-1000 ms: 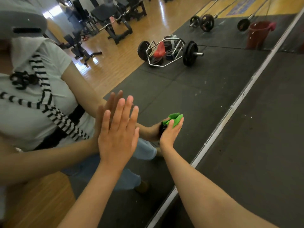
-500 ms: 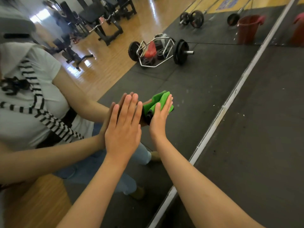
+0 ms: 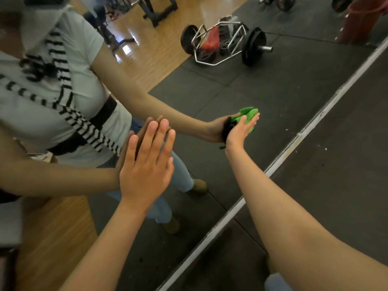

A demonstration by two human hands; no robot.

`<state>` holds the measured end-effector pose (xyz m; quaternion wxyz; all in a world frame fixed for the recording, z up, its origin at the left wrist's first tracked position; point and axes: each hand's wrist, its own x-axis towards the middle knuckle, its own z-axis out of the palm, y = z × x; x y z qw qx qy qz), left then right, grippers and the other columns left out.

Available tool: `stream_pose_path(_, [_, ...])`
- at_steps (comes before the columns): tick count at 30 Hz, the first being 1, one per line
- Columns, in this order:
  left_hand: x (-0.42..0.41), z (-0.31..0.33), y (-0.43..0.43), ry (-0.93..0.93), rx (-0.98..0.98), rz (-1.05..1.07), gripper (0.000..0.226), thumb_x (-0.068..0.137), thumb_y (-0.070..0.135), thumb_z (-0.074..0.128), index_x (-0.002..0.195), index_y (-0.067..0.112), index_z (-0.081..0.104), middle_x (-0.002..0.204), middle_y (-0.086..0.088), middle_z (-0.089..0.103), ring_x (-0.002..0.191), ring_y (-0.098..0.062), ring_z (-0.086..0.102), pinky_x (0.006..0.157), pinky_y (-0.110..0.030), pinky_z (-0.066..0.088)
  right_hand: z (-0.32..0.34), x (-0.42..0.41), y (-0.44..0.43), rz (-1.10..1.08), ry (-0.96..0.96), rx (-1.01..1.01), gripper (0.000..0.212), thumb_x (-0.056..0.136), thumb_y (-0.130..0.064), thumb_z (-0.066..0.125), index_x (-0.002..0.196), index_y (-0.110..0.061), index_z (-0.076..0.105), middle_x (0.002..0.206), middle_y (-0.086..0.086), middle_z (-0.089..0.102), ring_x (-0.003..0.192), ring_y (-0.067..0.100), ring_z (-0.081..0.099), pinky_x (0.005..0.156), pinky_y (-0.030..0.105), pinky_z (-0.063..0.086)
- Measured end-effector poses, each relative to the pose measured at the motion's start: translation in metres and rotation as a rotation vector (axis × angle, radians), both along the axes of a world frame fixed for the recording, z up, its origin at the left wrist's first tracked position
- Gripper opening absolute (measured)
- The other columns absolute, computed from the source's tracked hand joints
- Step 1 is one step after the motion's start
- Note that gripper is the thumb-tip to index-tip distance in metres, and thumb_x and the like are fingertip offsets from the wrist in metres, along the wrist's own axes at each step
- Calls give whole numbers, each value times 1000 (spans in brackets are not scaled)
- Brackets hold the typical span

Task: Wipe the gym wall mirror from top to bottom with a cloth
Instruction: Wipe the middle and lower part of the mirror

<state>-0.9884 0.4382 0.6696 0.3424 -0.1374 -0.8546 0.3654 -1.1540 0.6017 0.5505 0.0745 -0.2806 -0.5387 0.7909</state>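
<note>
The wall mirror [image 3: 273, 91] fills the left and middle of the view and shows my own reflection. My left hand [image 3: 147, 164] lies flat against the glass with its fingers straight and together, meeting its reflection. Further right, my right hand [image 3: 239, 131] presses a bunched green cloth [image 3: 248, 113] onto the glass with straight fingers. The cloth shows above my fingertips, and most of it is hidden behind my palm.
The mirror's pale bottom frame [image 3: 294, 139] runs diagonally from lower middle to upper right. Black rubber floor mat [image 3: 336, 185] lies to its right. Reflected in the glass are a loaded trap bar [image 3: 222, 45], a red bucket [image 3: 359, 19], benches and wooden flooring.
My right hand slid the cloth left, close to my left hand, then back out to the right across the glass. My left hand stayed flat on the mirror.
</note>
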Motion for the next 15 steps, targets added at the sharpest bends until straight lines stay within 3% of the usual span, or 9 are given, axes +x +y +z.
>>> stream_pose_path(9, [1, 1, 2, -17, -6, 20, 63, 102, 30, 40, 158, 10, 24, 167, -10, 9, 155, -24, -6, 125, -46, -7, 5, 101, -57, 284, 103, 88, 59, 108, -19, 27, 155, -16, -8, 164, 0, -13, 150, 14, -13, 122, 35, -8])
stream_pose_path(15, [0, 1, 2, -25, 21, -12, 60, 103, 30, 33, 158, 9, 23, 165, -12, 16, 155, -24, -4, 125, -46, -6, 10, 17, -1, 174, -61, 76, 54, 109, -22, 23, 157, -14, -1, 165, 6, -7, 152, 20, -6, 119, 32, -4])
